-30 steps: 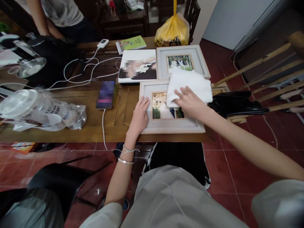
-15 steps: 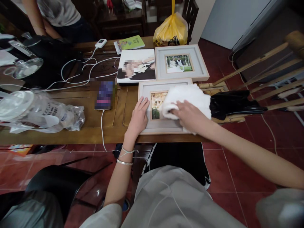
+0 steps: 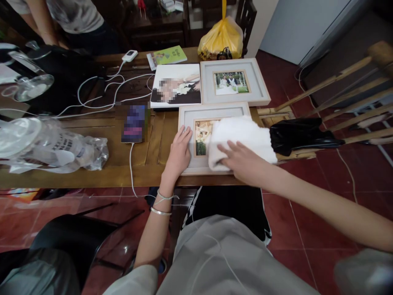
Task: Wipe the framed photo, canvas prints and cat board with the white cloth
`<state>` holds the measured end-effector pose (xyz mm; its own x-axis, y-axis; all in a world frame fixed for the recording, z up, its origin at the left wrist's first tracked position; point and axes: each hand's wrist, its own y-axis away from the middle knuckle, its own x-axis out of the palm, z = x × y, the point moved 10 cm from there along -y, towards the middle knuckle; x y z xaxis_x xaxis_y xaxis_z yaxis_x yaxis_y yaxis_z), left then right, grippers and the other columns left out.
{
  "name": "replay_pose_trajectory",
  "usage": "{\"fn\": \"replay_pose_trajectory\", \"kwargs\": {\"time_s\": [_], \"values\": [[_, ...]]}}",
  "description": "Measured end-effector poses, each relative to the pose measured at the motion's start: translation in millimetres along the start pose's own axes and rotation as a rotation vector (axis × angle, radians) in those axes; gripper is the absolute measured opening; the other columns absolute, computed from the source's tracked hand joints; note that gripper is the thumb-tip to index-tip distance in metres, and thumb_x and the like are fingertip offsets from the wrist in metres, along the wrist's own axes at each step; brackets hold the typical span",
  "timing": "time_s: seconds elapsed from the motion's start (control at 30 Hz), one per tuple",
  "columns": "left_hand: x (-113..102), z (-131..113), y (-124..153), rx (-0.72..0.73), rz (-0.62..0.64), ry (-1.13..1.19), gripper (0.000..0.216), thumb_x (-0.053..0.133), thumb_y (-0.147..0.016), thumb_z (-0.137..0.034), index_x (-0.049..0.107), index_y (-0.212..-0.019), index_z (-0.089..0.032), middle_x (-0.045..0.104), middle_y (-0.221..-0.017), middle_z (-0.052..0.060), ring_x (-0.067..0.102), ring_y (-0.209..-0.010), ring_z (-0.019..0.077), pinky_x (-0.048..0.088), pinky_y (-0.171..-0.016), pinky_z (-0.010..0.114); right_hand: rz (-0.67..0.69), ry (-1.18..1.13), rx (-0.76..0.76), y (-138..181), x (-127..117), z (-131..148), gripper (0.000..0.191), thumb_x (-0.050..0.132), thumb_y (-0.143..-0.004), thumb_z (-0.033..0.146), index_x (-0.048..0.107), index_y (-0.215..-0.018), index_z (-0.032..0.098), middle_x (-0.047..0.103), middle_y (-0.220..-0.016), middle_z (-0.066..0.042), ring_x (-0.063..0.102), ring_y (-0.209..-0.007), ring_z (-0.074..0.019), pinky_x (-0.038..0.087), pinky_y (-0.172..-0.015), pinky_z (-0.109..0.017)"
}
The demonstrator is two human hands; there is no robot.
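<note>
A light wooden picture frame (image 3: 215, 111) lies flat near the table's front edge, with a small photo (image 3: 201, 137) in its grey mount. Fingers stretched out, my left hand (image 3: 180, 151) rests on the frame's left edge. My right hand (image 3: 245, 162) presses a bunched white towel (image 3: 245, 135) onto the frame's glass, its fingertips on the cloth. The towel covers the frame's right half and part of the photo. Directly behind lie a second picture frame (image 3: 260, 78), holding an outdoor photo, and a white-edged photo panel (image 3: 190, 69).
Left of the frame, a phone (image 3: 133, 125) lies on a white cable. A plastic-wrapped jar (image 3: 58, 141) and black kettle (image 3: 55, 73) stand further left. Behind are a green booklet (image 3: 172, 55) and yellow bag (image 3: 221, 41). A bamboo chair (image 3: 331, 90) is at right; a person (image 3: 76, 20) stands across the table.
My right hand and the towel have moved down toward the frame's near edge, and its fingers have spread more over the cloth. My left hand has stayed in place.
</note>
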<state>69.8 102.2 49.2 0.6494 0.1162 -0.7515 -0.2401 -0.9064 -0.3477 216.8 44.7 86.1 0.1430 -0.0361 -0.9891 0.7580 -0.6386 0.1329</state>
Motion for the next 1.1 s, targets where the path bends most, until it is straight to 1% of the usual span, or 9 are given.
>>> {"fn": "replay_pose_trajectory", "kwargs": {"time_s": [0.13, 0.23, 0.37, 0.5, 0.6, 0.7, 0.9, 1.0, 1.1], "values": [[-2, -2, 0, 0.002, -0.006, -0.003, 0.065, 0.036, -0.09, 0.002, 0.051, -0.15, -0.018, 0.052, -0.157, 0.011, 0.033, -0.156, 0.0278, 0.03, -0.127, 0.059, 0.04, -0.131, -0.175, 21, -16, 47, 0.046, 0.057, -0.078, 0.0, 0.076, -0.116, 0.018, 0.058, -0.148, -0.018, 0.061, -0.127, -0.037, 0.054, -0.097, -0.048], [-1, -2, 0, 0.012, 0.024, 0.006, 0.064, 0.037, -0.09, 0.001, 0.051, -0.15, -0.016, 0.05, -0.159, 0.012, 0.031, -0.157, 0.028, 0.029, -0.128, 0.057, 0.0, -0.142, -0.148, 6, -12, 48, 0.047, 0.057, -0.08, 0.0, 0.075, -0.12, 0.018, 0.057, -0.15, -0.016, 0.055, -0.135, -0.0394, 0.051, -0.103, -0.053], [0, -2, 0, 0.012, 0.058, 0.015, 0.066, 0.036, -0.09, 0.002, 0.049, -0.152, -0.017, 0.048, -0.16, 0.013, 0.03, -0.157, 0.0282, 0.029, -0.128, 0.059, -0.093, -0.064, 0.022, -37, 5, 1, 0.049, 0.053, -0.085, 0.0, 0.072, -0.126, 0.019, 0.047, -0.159, -0.014, 0.042, -0.146, -0.0426, 0.041, -0.112, -0.063], [1, -1, 0, -0.003, 0.072, 0.015, 0.067, 0.036, -0.089, 0.004, 0.05, -0.151, -0.017, 0.048, -0.16, 0.013, 0.029, -0.158, 0.0294, 0.027, -0.127, 0.062, -0.233, -0.012, 0.193, -77, -2, -66, 0.047, 0.053, -0.089, 0.0, 0.071, -0.128, 0.018, 0.038, -0.165, -0.013, 0.029, -0.153, -0.0428, 0.027, -0.121, -0.066], [0, 0, -1, 0.002, 0.063, 0.014, 0.065, 0.036, -0.089, 0.003, 0.051, -0.15, -0.014, 0.049, -0.159, 0.014, 0.03, -0.157, 0.0294, 0.028, -0.127, 0.061, -0.183, 0.002, 0.215, -94, -3, -85, 0.046, 0.056, -0.088, 0.0, 0.069, -0.13, 0.013, 0.032, -0.167, -0.018, 0.023, -0.154, -0.048, 0.024, -0.12, -0.071], [1, 1, -1, 0.023, 0.042, 0.029, 0.062, 0.036, -0.091, 0.0, 0.052, -0.149, -0.015, 0.051, -0.158, 0.014, 0.032, -0.157, 0.0282, 0.029, -0.127, 0.06, -0.088, 0.019, 0.133, -86, 2, -63, 0.047, 0.05, -0.089, -0.001, 0.069, -0.131, 0.011, 0.036, -0.164, -0.021, 0.027, -0.151, -0.0506, 0.03, -0.115, -0.073], [-4, 2, -1, -0.014, -0.031, 0.111, 0.046, 0.033, -0.107, -0.023, 0.051, -0.149, -0.018, 0.051, -0.157, 0.013, 0.035, -0.155, 0.0272, 0.026, -0.129, 0.057, 0.078, -0.13, -0.106, -21, 6, 29, 0.052, 0.053, -0.086, -0.001, 0.072, -0.13, 0.019, 0.043, -0.161, -0.018, 0.041, -0.145, -0.048, 0.044, -0.107, -0.066], [-14, -2, 1, -0.01, -0.089, 0.194, 0.051, 0.029, -0.111, -0.041, 0.043, -0.156, -0.021, 0.043, -0.163, 0.012, 0.036, -0.155, 0.0253, 0.026, -0.13, 0.05, 0.02, -0.146, -0.183, -14, -4, 59, 0.047, 0.055, -0.087, 0.002, 0.073, -0.127, 0.019, 0.046, -0.16, -0.015, 0.042, -0.144, -0.0452, 0.045, -0.108, -0.064], [-18, -7, 4, 0.022, -0.084, 0.228, 0.058, 0.022, -0.11, -0.051, 0.034, -0.161, -0.025, 0.033, -0.169, 0.01, 0.029, -0.158, 0.024, 0.023, -0.131, 0.045, -0.108, -0.086, -0.166, -33, -10, 63, 0.036, 0.056, -0.092, 0.007, 0.077, -0.117, 0.019, 0.05, -0.158, -0.011, 0.042, -0.146, -0.0424, 0.04, -0.114, -0.064]]}}
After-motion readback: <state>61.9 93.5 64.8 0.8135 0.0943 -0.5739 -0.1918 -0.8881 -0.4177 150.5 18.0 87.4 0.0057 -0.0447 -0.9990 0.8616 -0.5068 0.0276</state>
